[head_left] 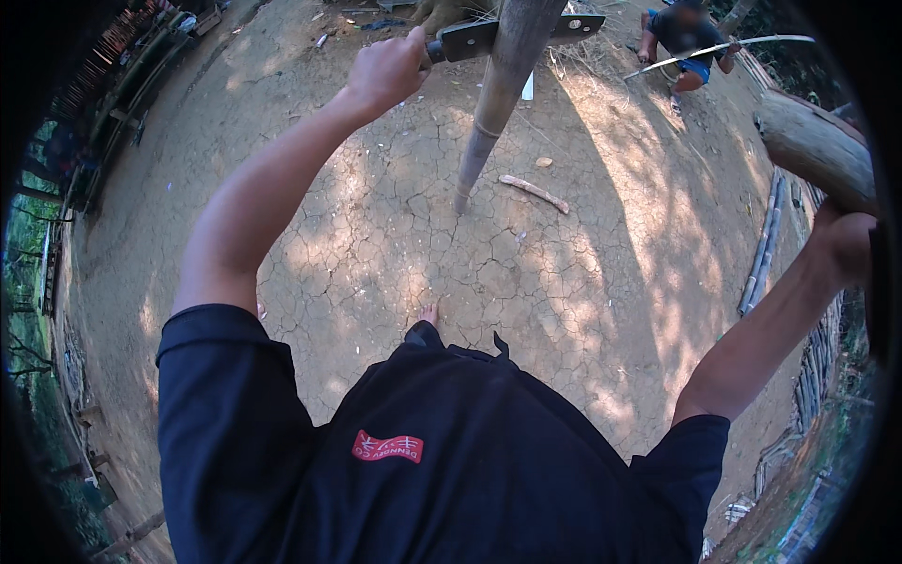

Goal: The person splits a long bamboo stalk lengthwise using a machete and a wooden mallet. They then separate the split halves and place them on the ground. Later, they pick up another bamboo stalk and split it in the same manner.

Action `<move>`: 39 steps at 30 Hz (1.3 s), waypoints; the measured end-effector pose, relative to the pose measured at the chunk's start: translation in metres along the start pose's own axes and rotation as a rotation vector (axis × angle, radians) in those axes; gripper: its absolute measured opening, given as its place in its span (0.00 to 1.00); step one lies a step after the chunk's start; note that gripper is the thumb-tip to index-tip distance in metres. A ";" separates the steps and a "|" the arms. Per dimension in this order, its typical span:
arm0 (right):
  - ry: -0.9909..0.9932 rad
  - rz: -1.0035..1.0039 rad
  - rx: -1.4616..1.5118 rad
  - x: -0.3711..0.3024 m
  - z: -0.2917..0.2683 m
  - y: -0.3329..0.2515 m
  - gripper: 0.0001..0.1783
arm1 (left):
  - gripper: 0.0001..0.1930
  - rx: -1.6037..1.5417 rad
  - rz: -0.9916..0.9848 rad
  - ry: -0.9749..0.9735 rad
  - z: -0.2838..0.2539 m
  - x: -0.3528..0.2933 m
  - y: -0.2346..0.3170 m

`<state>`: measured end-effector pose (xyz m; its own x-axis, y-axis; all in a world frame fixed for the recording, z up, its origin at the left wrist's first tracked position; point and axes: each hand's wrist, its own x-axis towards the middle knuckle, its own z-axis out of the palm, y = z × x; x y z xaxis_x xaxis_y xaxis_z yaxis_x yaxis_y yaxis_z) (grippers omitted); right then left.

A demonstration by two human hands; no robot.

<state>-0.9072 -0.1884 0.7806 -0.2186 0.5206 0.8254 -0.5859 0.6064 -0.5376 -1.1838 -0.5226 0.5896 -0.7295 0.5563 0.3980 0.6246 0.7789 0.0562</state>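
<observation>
Two hands (390,70) apart; blade (467,41) protruding past pole (492,113) edges; open ground (601,273) between.

1. The ground (376,254) is dry, cracked brown dirt.
2. Sunlight (648,202) lies on the ground in bright, uneven patches.
3. Green plants (26,233) grow beyond the ground's left edge.
4. Long poles (763,244) lie along the ground's right side.

Blade (468,41) acr. pole (492,115) (log (813,148) R)

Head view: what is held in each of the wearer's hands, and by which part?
Left hand: a machete, by its handle. Right hand: a thick wooden log, toward its right end; the exact grip is hidden.
</observation>
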 end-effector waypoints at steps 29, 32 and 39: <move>-0.869 0.872 -0.716 -0.253 0.022 0.089 0.43 | 0.14 0.052 -0.011 -0.116 0.060 -0.027 -0.015; -0.804 1.002 -0.439 -0.310 0.003 0.090 0.38 | 0.14 0.056 -0.005 -0.184 0.069 -0.030 -0.020; -0.770 1.016 -0.267 -0.285 0.019 0.069 0.32 | 0.16 -0.029 -0.100 -0.192 0.083 -0.059 -0.021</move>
<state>-0.9005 -0.3062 0.5119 -0.9105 0.3924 -0.1301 0.2580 0.2932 -0.9206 -1.1774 -0.5480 0.4889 -0.8263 0.5236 0.2078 0.5521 0.8260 0.1140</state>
